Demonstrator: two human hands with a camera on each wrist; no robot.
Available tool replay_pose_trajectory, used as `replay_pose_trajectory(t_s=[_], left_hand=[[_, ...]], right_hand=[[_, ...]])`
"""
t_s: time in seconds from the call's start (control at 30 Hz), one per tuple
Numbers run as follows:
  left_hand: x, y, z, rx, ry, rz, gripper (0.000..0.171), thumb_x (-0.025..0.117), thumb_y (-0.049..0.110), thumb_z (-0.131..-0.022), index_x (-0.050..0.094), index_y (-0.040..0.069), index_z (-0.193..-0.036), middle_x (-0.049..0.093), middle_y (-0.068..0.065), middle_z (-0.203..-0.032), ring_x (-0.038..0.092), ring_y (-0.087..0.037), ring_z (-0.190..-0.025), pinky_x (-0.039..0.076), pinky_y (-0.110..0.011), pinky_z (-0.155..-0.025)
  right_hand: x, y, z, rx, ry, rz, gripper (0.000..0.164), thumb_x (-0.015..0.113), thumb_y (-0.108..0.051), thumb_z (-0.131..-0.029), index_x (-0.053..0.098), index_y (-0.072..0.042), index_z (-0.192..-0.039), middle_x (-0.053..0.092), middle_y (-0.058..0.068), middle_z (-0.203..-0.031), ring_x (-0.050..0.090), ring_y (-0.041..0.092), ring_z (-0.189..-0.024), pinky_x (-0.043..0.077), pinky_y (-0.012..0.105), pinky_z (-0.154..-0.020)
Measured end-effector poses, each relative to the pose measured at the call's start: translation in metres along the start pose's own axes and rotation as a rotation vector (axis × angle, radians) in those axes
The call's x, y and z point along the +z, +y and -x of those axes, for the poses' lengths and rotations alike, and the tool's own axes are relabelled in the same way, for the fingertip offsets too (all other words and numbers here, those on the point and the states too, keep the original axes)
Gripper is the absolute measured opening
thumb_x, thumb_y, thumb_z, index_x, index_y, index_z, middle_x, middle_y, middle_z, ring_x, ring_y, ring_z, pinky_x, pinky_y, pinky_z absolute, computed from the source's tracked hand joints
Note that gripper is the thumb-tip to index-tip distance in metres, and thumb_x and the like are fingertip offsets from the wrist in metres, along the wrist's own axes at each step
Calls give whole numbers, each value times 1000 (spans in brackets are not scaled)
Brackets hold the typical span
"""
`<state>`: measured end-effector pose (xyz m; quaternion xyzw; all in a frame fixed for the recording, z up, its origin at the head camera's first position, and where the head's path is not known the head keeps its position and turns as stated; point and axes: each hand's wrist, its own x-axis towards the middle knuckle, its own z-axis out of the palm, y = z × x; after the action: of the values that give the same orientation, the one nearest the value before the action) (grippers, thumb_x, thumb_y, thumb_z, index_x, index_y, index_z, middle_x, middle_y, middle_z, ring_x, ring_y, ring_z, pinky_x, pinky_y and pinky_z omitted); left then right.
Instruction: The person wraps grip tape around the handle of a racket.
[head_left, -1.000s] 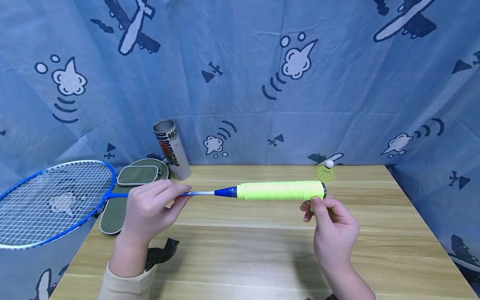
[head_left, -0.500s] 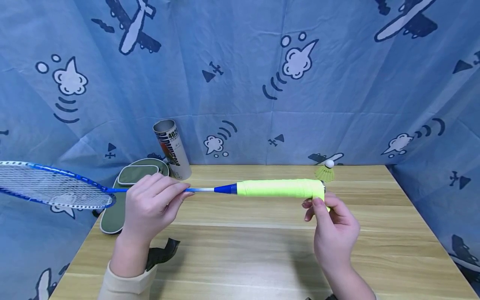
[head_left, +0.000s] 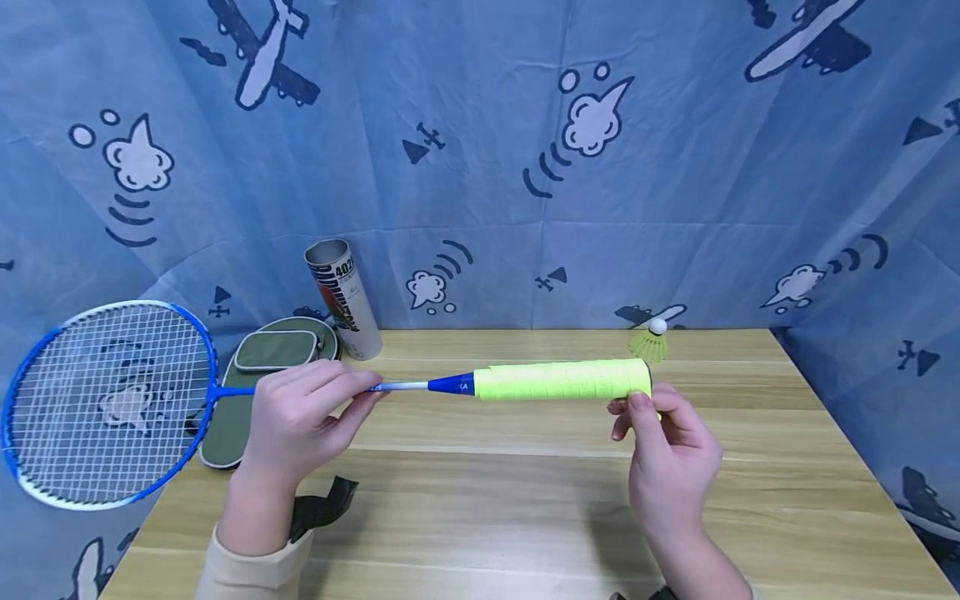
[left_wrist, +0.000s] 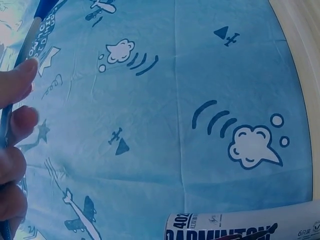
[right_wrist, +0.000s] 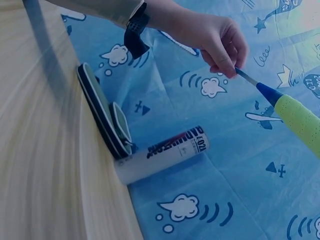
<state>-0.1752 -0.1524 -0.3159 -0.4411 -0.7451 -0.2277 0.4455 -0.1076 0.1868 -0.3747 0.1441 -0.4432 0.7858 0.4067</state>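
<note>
A blue and white badminton racket (head_left: pixel 112 404) is held level above the table, its strung head at the left. My left hand (head_left: pixel 303 417) pinches its thin shaft between thumb and fingers, also seen in the right wrist view. Yellow-green grip tape (head_left: pixel 562 380) covers the handle in overlapping turns. At the handle's butt end, my right hand (head_left: pixel 671 467) pinches the end of the tape under the thumb. Most of that tape end is hidden by the fingers. In the left wrist view, fingers (left_wrist: pixel 15 125) curl around the shaft at the left edge.
A dark green racket case (head_left: pixel 225 433) lies at the table's left side, partly behind my left hand. Beside it stands a white shuttlecock tube (head_left: pixel 352 308). A yellow shuttlecock (head_left: pixel 649 343) rests near the back edge of the wooden table (head_left: pixel 480 517). A blue patterned curtain hangs behind.
The racket has rolled about its shaft: its head turned nearly edge-on half a second ago and now faces broadside again. The tape strip seen at the butt is now mostly hidden. Both hands stay put.
</note>
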Motion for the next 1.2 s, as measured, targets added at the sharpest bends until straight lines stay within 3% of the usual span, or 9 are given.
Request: replay_pose_trajectory(t_s=[0.13,0.37,0.67,0.9,1.2], left_hand=[[0,0,-1,12,18,-5,29,69,30,-101,79,8,-85,73,0,-75,65,-16,-58,53,-32,-52],[1,1,-3,4,28,-56,30,68,30,-101,79,6,-86,73,-3,-77,61,-19,-59,48,-33,-53],[1,4,-1,-82,-33,-102,34,64,34,-103,79,6,-91,73,-4,-78,62,-20,-61,51,-35,-54],[2,3,-2,-45,-21,-66,29,65,30,-102,76,8,-87,70,0,-75,62,-16,-59,51,-32,-51],[1,2,-1,-45,-13,-64,32,66,32,-103,78,7,-87,70,-1,-75,62,-17,-58,51,-33,-51]], right_hand=[[0,0,0,3,0,-12,13,51,26,-91,59,21,-83,63,19,-81,67,25,-71,50,27,-55],[-2,-1,0,-28,-87,-97,14,43,29,-91,57,26,-90,65,23,-91,68,29,-77,52,29,-57],[-1,-1,0,3,-86,-45,14,46,28,-92,56,24,-83,66,22,-87,66,28,-77,52,29,-56],[-3,1,0,2,-113,-98,20,41,26,-94,58,23,-85,64,20,-86,69,27,-78,52,29,-56],[-5,0,-1,-6,-171,-114,20,41,28,-92,60,24,-90,68,22,-89,67,27,-76,53,29,-57]])
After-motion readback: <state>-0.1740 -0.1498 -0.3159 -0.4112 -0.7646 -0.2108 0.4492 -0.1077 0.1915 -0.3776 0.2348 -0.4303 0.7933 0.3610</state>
